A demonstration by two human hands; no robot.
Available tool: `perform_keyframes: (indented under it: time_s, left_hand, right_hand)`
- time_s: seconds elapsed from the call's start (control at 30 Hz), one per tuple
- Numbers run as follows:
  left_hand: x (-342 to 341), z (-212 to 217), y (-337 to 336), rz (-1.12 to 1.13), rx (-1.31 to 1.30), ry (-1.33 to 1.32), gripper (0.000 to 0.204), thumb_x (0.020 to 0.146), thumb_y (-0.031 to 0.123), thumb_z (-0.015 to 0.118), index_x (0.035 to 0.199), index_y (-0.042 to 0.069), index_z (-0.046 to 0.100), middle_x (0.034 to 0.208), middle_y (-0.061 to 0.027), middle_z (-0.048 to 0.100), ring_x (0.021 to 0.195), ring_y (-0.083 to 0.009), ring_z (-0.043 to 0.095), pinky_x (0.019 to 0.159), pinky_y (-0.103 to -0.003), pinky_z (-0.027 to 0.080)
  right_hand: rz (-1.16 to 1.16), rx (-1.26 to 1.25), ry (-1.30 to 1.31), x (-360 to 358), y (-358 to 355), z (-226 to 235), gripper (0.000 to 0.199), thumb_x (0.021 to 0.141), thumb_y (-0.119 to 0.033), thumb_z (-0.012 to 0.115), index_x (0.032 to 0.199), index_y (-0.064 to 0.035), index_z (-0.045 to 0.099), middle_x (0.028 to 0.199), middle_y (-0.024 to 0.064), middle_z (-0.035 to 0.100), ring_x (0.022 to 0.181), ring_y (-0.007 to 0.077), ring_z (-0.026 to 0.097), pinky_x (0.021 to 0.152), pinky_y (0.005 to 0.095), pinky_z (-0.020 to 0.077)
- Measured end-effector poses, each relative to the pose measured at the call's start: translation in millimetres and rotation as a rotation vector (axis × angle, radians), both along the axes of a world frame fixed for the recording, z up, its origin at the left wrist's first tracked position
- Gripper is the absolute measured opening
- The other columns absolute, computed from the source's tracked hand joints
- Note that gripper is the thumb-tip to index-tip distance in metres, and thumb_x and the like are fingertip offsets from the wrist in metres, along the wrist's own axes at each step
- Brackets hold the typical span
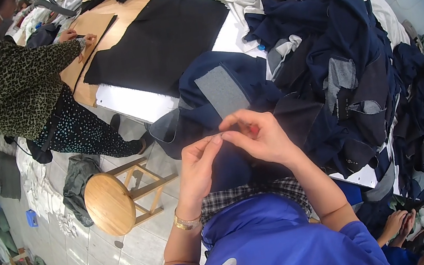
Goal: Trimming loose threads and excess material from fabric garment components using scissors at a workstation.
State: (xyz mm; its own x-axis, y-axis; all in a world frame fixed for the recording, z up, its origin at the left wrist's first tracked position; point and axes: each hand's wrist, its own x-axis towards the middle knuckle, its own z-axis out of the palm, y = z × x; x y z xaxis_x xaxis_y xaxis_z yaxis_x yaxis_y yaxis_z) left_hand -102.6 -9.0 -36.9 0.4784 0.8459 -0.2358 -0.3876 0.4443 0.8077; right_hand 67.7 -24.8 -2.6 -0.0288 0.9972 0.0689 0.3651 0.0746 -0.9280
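My left hand (198, 167) and my right hand (267, 138) meet above my lap, thumb tips nearly touching. Each is closed in a pinch, and whatever lies between the fingertips is too small to make out. A bit of red shows inside my right hand, mostly hidden by the fingers. Just beyond them, a dark navy garment piece (264, 78) with a grey patch (222, 90) hangs over the table edge and down toward my lap.
A large black fabric panel (160, 44) lies flat on the white table (133, 101). Navy garments (339, 31) are heaped to the right. At left stand a wooden stool (107, 203) and a person in a leopard-print top (19, 87). Another person's hands (399, 228) show at lower right.
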Motion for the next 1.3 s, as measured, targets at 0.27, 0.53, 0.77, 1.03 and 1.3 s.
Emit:
perform_keyframes:
  time_s: [0.27,0.53,0.77,1.03,1.3]
  left_hand:
    - [0,1,0,0.005,-0.062,0.019,0.021,0.09,0.013,0.057,0.101,-0.003,0.064,0.09,-0.0028,0.065,0.08,-0.0042,0.056,0.071,-0.016,0.043]
    - [1,1,-1,0.021,0.023,0.11,0.022,0.09,0.013,0.057,0.102,-0.003,0.064,0.087,-0.0017,0.065,0.077,-0.004,0.055,0.069,-0.018,0.042]
    - [7,10,-5,0.102,0.479,0.526,0.014,0.085,0.004,0.058,0.094,-0.004,0.066,0.074,0.001,0.058,0.067,-0.0059,0.045,0.064,-0.02,0.038]
    - [11,27,-5,0.038,0.707,0.734,0.02,0.078,-0.001,0.059,0.097,-0.003,0.065,0.068,-0.0075,0.055,0.065,-0.0126,0.049,0.063,-0.024,0.04]
    - [1,-3,0,-0.056,0.112,0.228,0.021,0.087,0.005,0.054,0.104,-0.003,0.064,0.089,-0.0044,0.066,0.077,-0.0077,0.059,0.069,-0.019,0.046]
  right_hand:
    - [-0.226,-0.111,0.536,1,5,-10,0.015,0.09,-0.016,0.056,0.088,-0.0015,0.059,0.063,-0.0082,0.045,0.055,-0.0008,0.035,0.048,0.0174,0.0276]
    - [-0.1,0.307,-0.143,-5,-13,-3,0.016,0.073,0.0,0.064,0.088,-0.0019,0.058,0.067,0.0072,0.058,0.056,0.0126,0.058,0.048,0.025,0.0443]
    - [-0.09,0.498,-0.444,-9,-13,-11,0.025,0.064,0.0,0.066,0.087,-0.0036,0.058,0.07,0.0047,0.058,0.054,0.0206,0.059,0.044,0.0288,0.0447]
    - [-0.065,0.476,-0.582,-7,-15,-11,0.023,0.065,-0.005,0.068,0.086,-0.0065,0.059,0.065,0.0061,0.055,0.048,0.0192,0.056,0.042,0.0296,0.0431]
    - [-0.171,-0.112,0.216,0,-11,-15,0.005,0.075,-0.005,0.063,0.076,-0.0013,0.06,0.051,-0.0081,0.034,0.05,-0.0005,0.029,0.047,0.0184,0.0244]
